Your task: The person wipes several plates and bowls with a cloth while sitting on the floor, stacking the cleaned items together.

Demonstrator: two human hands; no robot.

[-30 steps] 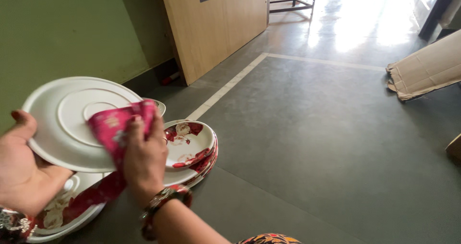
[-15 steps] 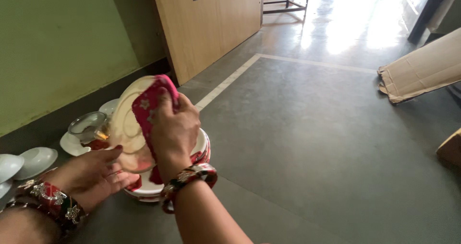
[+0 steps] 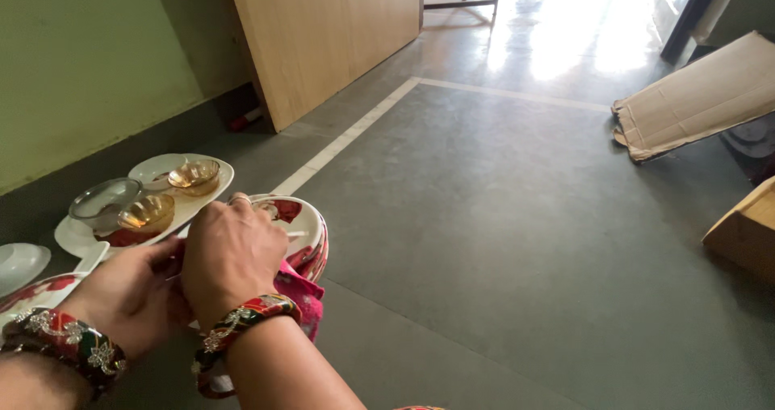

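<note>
Head view, as I watch remotely: both hands close over a pink cloth [image 3: 300,295] on the floor [image 3: 517,240], right hand [image 3: 228,253] fingers curled around it, left hand [image 3: 133,290] pinching alongside, beside a red-patterned bowl [image 3: 303,226]; wiping looks partway, glass bowls [image 3: 169,194] untouched.

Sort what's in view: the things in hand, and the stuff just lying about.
In hand: left hand, right hand, pink cloth, red-patterned bowls.
Lying about: tray with amber bowls, white bowl, cardboard, door.
</note>
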